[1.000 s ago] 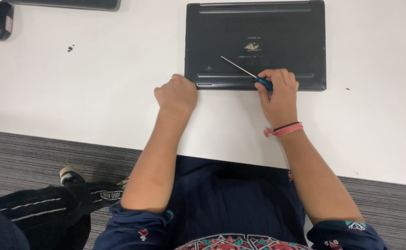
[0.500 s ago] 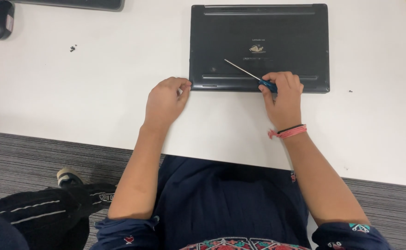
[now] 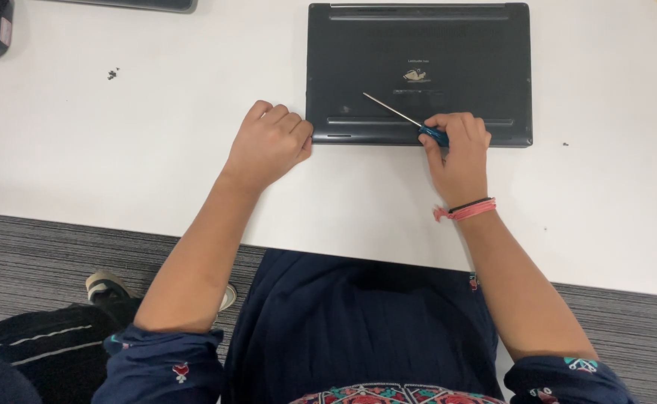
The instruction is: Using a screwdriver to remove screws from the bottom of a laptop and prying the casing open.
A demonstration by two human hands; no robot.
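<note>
The right hand's [image 3: 459, 153] fingers [image 3: 456, 123] are closing around a blue-handled screwdriver [image 3: 418, 126], its shaft lying across the overturned black laptop [image 3: 418, 52]. The left hand [image 3: 267, 144], fingers curled and holding nothing, is touching the laptop's near left corner on the white desk [image 3: 119, 150]. Tiny screws [image 3: 111, 73] are lying well left of the laptop.

The left hand [image 3: 269, 142] has curled into a loose fist, sliding off the laptop [image 3: 418, 71] edge. It now rests beside the near-left corner.
</note>
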